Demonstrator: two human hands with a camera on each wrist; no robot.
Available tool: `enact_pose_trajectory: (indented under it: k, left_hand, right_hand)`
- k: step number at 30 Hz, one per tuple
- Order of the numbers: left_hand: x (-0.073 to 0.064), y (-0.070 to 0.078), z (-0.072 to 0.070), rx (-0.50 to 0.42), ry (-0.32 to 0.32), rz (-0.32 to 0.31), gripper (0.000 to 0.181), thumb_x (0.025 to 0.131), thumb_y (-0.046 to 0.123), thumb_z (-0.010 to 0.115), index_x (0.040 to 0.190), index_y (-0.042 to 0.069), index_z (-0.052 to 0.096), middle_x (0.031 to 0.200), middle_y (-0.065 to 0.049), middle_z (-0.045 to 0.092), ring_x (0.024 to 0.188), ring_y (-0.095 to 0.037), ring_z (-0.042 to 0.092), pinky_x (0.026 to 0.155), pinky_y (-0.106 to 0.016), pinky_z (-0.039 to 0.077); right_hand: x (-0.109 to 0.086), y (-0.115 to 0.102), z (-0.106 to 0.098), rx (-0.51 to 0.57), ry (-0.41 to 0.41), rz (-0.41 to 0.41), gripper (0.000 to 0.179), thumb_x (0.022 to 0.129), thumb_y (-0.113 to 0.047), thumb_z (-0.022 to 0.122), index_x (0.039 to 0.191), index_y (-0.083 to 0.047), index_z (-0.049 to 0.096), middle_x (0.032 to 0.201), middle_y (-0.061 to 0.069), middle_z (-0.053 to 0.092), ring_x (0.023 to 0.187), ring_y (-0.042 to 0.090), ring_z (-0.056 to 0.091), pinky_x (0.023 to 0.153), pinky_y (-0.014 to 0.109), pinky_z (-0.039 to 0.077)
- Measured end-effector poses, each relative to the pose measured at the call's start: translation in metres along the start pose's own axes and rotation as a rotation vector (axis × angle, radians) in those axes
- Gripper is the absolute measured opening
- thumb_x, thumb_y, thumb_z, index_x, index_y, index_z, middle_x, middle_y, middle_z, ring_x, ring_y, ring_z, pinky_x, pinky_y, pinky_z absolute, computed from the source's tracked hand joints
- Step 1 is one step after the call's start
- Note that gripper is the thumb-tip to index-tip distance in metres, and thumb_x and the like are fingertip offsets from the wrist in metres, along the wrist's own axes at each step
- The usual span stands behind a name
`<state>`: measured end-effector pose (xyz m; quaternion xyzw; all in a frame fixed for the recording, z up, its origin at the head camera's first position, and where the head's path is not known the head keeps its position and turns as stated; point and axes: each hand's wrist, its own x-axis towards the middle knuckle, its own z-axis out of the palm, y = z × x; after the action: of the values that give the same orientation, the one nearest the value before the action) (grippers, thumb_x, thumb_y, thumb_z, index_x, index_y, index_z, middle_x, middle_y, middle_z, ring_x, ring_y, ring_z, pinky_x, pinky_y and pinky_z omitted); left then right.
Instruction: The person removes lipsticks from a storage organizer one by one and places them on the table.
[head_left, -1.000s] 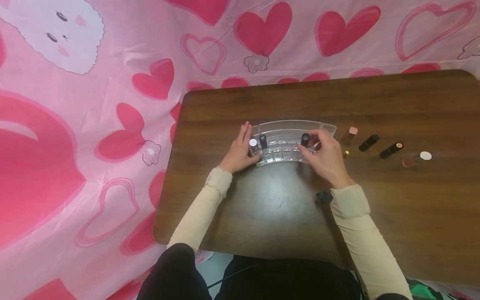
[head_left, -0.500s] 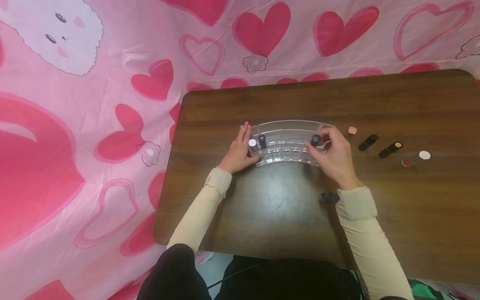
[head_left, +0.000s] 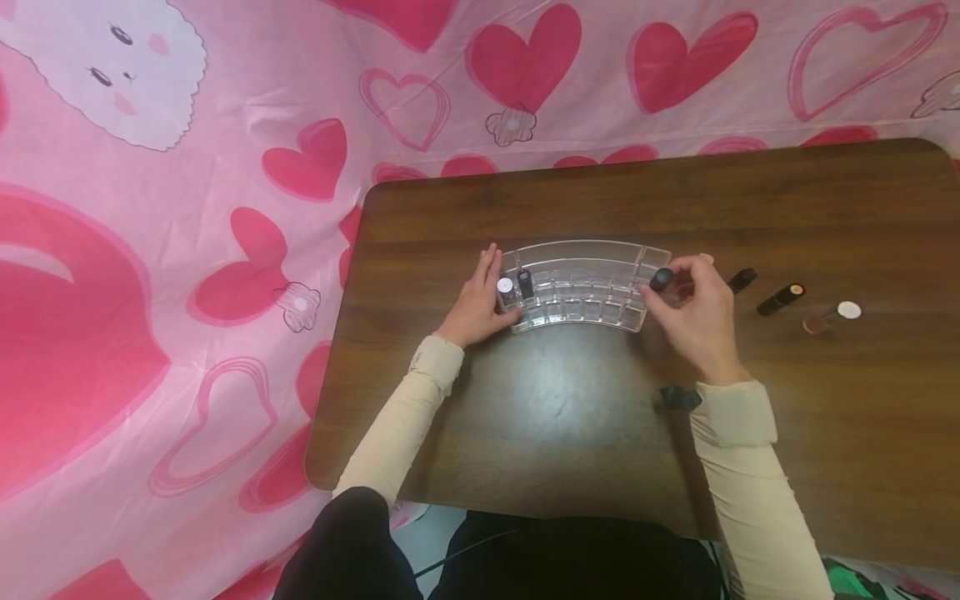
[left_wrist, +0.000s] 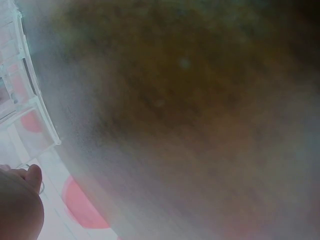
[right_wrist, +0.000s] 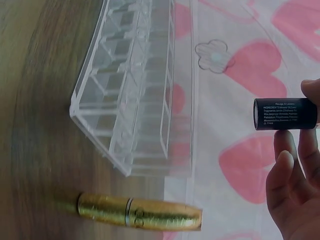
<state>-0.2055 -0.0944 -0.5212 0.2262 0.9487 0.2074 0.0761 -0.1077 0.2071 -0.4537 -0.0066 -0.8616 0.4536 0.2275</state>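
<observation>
A clear curved organizer [head_left: 585,252] with stepped compartments stands on the table. My left hand [head_left: 476,304] rests against its left end, fingers straight and thumb at the front corner. Close by, a white-capped tube [head_left: 506,288] and a dark tube [head_left: 525,283] stand in the organizer's leftmost slots. My right hand [head_left: 697,317] pinches a black lipstick [right_wrist: 282,114] with small white print, just beyond the organizer's right end. A shiny gold tube [right_wrist: 140,212] shows near that end in the right wrist view; the right hand hides it in the head view.
To the right on the brown table [head_left: 540,450] lie a black tube [head_left: 742,280], a black tube with a gold-coloured end [head_left: 782,300] and a clear tube with a white cap [head_left: 847,311]. A pink heart-patterned cloth [head_left: 247,108] hangs behind and left.
My right hand has moved right with the black lipstick, from over the organizer's right part to beyond its right end. The left hand has stayed in place.
</observation>
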Motion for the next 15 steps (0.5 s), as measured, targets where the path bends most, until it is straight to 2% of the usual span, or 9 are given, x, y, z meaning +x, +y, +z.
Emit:
enact_pose_trajectory:
  k: [6, 11, 15]
  left_hand:
    - [0.0, 0.0, 0.0, -0.001, -0.007, -0.001, 0.103, 0.073, 0.053, 0.062, 0.145, 0.018, -0.003, 0.148, 0.015, -0.02, 0.137, -0.008, -0.014, 0.108, -0.047, 0.022]
    - [0.0, 0.001, 0.0, -0.004, -0.002, -0.001, 0.103, 0.073, 0.052, 0.063, 0.145, 0.017, -0.002, 0.149, 0.014, -0.018, 0.137, -0.008, -0.013, 0.107, -0.047, 0.022]
    - [0.0, 0.001, 0.0, -0.002, 0.0, -0.001, 0.103, 0.073, 0.051, 0.064, 0.145, 0.017, -0.002, 0.149, 0.013, -0.018, 0.137, -0.007, -0.014, 0.107, -0.047, 0.022]
  right_hand:
    - [-0.002, 0.008, -0.008, -0.008, 0.015, 0.07, 0.033, 0.072, -0.012, 0.072, 0.095, 0.0, 0.052, 0.087, -0.004, 0.05, 0.072, 0.014, 0.048, 0.061, 0.012, 0.037]
    - [-0.003, 0.011, -0.015, 0.007, 0.044, 0.095, 0.035, 0.071, -0.009, 0.071, 0.099, 0.001, 0.052, 0.102, 0.007, 0.058, 0.072, 0.013, 0.05, 0.061, 0.01, 0.039]
    - [-0.003, 0.013, -0.019, 0.023, 0.083, 0.102, 0.035, 0.07, -0.007, 0.072, 0.098, 0.003, 0.053, 0.106, 0.011, 0.061, 0.071, 0.008, 0.05, 0.061, 0.008, 0.039]
